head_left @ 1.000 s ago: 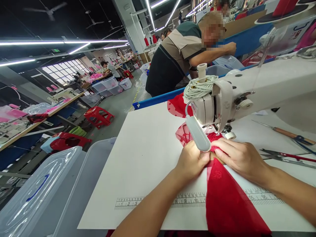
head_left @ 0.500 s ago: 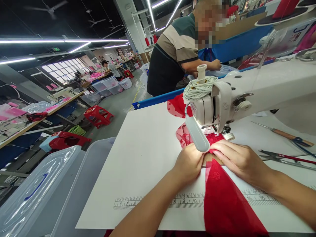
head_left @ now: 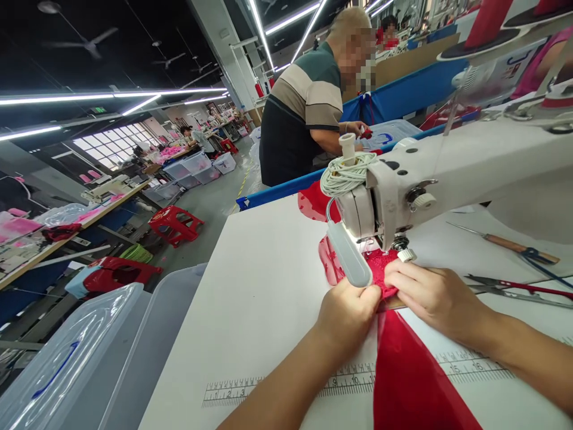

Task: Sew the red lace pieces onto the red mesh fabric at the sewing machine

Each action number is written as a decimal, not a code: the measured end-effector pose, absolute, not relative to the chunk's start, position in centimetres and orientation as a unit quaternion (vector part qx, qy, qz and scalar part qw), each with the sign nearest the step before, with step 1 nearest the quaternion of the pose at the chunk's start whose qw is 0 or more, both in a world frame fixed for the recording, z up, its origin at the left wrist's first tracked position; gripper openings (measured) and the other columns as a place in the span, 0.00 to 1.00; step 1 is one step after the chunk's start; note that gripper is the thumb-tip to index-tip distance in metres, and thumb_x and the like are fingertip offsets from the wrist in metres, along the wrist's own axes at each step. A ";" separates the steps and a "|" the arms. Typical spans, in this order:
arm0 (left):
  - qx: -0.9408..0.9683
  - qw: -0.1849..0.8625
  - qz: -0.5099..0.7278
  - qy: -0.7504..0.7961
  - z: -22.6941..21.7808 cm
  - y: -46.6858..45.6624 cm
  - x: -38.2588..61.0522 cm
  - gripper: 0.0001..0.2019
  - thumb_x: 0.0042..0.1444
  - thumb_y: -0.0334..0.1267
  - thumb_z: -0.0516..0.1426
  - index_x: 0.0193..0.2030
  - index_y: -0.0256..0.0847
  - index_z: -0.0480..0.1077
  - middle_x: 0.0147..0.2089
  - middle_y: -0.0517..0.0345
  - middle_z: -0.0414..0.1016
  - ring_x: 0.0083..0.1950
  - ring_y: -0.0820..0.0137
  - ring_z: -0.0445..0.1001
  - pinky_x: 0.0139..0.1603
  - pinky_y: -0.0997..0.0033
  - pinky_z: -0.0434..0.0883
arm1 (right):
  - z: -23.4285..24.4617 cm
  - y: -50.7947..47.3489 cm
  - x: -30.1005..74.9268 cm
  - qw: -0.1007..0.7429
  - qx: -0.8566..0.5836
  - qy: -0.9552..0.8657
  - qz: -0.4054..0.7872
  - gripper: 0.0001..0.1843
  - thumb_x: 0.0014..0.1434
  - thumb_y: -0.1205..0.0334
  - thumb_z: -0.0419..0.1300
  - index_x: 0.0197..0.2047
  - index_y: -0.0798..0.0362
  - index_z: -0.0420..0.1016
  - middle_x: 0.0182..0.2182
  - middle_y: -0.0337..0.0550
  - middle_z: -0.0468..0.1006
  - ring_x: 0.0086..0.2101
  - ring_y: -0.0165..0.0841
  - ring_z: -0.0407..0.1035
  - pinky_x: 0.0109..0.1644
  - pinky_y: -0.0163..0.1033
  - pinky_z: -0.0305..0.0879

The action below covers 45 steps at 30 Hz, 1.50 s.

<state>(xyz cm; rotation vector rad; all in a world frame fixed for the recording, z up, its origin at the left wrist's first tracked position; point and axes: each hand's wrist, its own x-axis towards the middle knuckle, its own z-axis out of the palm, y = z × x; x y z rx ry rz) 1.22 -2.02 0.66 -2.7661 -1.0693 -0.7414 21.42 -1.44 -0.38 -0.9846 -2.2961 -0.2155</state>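
Observation:
A white sewing machine (head_left: 447, 173) stands on a white table (head_left: 264, 286) with a printed ruler along its front. Red fabric (head_left: 412, 382) runs from the table's front edge up under the machine's head, where a red lace piece (head_left: 380, 266) lies. My left hand (head_left: 347, 313) is curled, pressing the fabric just left of the needle, under the small white lamp (head_left: 351, 257). My right hand (head_left: 430, 295) lies on the fabric to the right, fingers bent and pinching the lace near the presser foot.
Scissors (head_left: 514, 286) and a wooden-handled tool (head_left: 510, 245) lie right of the machine. Clear plastic bins (head_left: 89, 352) stand left of the table. A person in a striped shirt (head_left: 304, 113) works behind it. Red stools (head_left: 174, 221) and other tables line the aisle.
The view has shifted and both hands have crept a little toward the needle with the red fabric. The person behind has straightened and drawn the arm back.

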 end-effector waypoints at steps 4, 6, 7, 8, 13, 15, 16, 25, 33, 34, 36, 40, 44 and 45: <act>-0.911 0.060 -0.211 -0.350 0.9 -2.7 1.5 0.11 0.66 0.28 0.48 0.38 0.37 0.72 0.39 0.52 0.77 0.36 0.67 0.75 0.32 0.71 0.74 | -0.2 -1.5 21.2 0.299 -0.387 -0.868 -0.083 0.16 0.60 0.78 0.46 0.27 0.52 0.67 0.25 0.39 0.69 0.23 0.31 0.62 0.25 0.39 0.50; -0.914 0.032 -0.204 -0.350 1.3 -3.2 1.6 0.14 0.68 0.36 0.47 0.40 0.36 0.73 0.43 0.49 0.77 0.39 0.66 0.76 0.35 0.69 0.77 | -0.1 -1.5 21.2 0.297 -0.392 -0.867 -0.085 0.15 0.58 0.78 0.47 0.26 0.52 0.66 0.24 0.39 0.67 0.24 0.31 0.60 0.25 0.39 0.48; -0.915 0.016 -0.203 -0.348 1.6 -3.4 1.6 0.18 0.70 0.42 0.46 0.42 0.35 0.74 0.44 0.47 0.77 0.40 0.64 0.76 0.36 0.67 0.77 | 0.0 -1.5 21.2 0.295 -0.393 -0.867 -0.083 0.15 0.58 0.78 0.48 0.27 0.52 0.66 0.25 0.39 0.68 0.24 0.31 0.59 0.25 0.40 0.48; -0.916 0.002 -0.204 -0.345 1.8 -3.6 1.6 0.23 0.70 0.48 0.43 0.44 0.34 0.74 0.45 0.46 0.77 0.41 0.63 0.76 0.38 0.66 0.78 | 0.0 -1.5 21.2 0.292 -0.392 -0.869 -0.078 0.15 0.58 0.78 0.48 0.27 0.52 0.67 0.25 0.39 0.68 0.24 0.32 0.59 0.26 0.39 0.47; -0.907 0.002 -0.216 -0.363 2.1 -4.4 1.7 0.43 0.64 0.63 0.28 0.45 0.33 0.75 0.41 0.43 0.76 0.37 0.62 0.75 0.36 0.63 0.78 | -0.2 -1.5 21.2 0.295 -0.394 -0.868 -0.068 0.14 0.57 0.79 0.49 0.27 0.52 0.65 0.25 0.38 0.67 0.25 0.32 0.57 0.27 0.40 0.46; -0.903 0.017 -0.212 -0.373 1.8 -4.5 1.8 0.45 0.63 0.65 0.28 0.45 0.33 0.75 0.40 0.42 0.76 0.35 0.62 0.75 0.33 0.63 0.77 | -0.5 -1.5 21.1 0.309 -0.403 -0.859 -0.071 0.14 0.56 0.79 0.48 0.26 0.52 0.63 0.24 0.38 0.66 0.24 0.32 0.55 0.27 0.40 0.45; -0.902 0.028 -0.214 -0.373 1.6 -4.5 1.8 0.44 0.63 0.65 0.28 0.46 0.33 0.75 0.40 0.42 0.76 0.36 0.61 0.76 0.32 0.63 0.77 | -0.7 -1.4 21.0 0.316 -0.407 -0.854 -0.072 0.15 0.55 0.79 0.48 0.25 0.51 0.62 0.24 0.38 0.66 0.24 0.32 0.54 0.27 0.41 0.44; -0.891 0.079 -0.259 -0.365 1.1 -4.4 2.2 0.44 0.62 0.66 0.30 0.43 0.32 0.76 0.44 0.36 0.78 0.40 0.56 0.78 0.33 0.59 0.79 | -1.1 -1.4 21.0 0.305 -0.411 -0.854 -0.095 0.15 0.57 0.79 0.48 0.25 0.51 0.61 0.25 0.39 0.66 0.26 0.33 0.57 0.28 0.41 0.44; -0.892 0.086 -0.242 -0.372 0.6 -3.8 2.1 0.44 0.61 0.69 0.34 0.49 0.30 0.74 0.45 0.35 0.77 0.41 0.55 0.78 0.35 0.58 0.79 | -0.5 -1.1 21.1 0.270 -0.431 -0.856 -0.085 0.13 0.59 0.74 0.54 0.26 0.51 0.60 0.26 0.39 0.67 0.28 0.33 0.59 0.28 0.41 0.45; -0.891 0.087 -0.245 -0.371 0.5 -3.8 2.0 0.44 0.62 0.68 0.32 0.49 0.30 0.74 0.45 0.35 0.78 0.40 0.56 0.78 0.35 0.58 0.79 | -0.6 -1.0 21.0 0.271 -0.433 -0.856 -0.083 0.13 0.59 0.73 0.54 0.26 0.51 0.60 0.26 0.39 0.67 0.28 0.33 0.59 0.28 0.41 0.44; -0.889 0.095 -0.250 -0.371 0.5 -3.6 2.0 0.45 0.62 0.66 0.31 0.49 0.29 0.74 0.45 0.35 0.78 0.40 0.56 0.78 0.35 0.59 0.78 | -0.7 -0.8 21.0 0.271 -0.437 -0.854 -0.082 0.12 0.59 0.72 0.55 0.26 0.50 0.59 0.26 0.39 0.68 0.28 0.33 0.59 0.27 0.41 0.44; -0.888 0.111 -0.257 -0.364 0.7 -3.2 2.1 0.44 0.64 0.65 0.31 0.47 0.29 0.75 0.44 0.36 0.78 0.38 0.58 0.78 0.37 0.60 0.78 | -0.6 -0.5 21.0 0.265 -0.445 -0.851 -0.086 0.13 0.59 0.75 0.51 0.27 0.51 0.60 0.27 0.39 0.68 0.28 0.32 0.58 0.27 0.40 0.45; -0.890 0.114 -0.257 -0.360 0.7 -2.8 2.0 0.42 0.64 0.65 0.34 0.49 0.30 0.74 0.45 0.36 0.78 0.39 0.58 0.79 0.38 0.60 0.78 | -0.4 -0.4 20.9 0.261 -0.452 -0.849 -0.079 0.14 0.61 0.76 0.48 0.26 0.51 0.59 0.28 0.39 0.68 0.27 0.31 0.57 0.27 0.38 0.45; -0.890 0.115 -0.253 -0.362 0.7 -2.8 2.0 0.41 0.64 0.66 0.35 0.50 0.30 0.74 0.45 0.36 0.78 0.40 0.57 0.79 0.38 0.59 0.78 | -0.4 -0.4 20.9 0.266 -0.452 -0.848 -0.078 0.14 0.61 0.75 0.47 0.26 0.51 0.59 0.27 0.39 0.67 0.26 0.31 0.57 0.27 0.38 0.45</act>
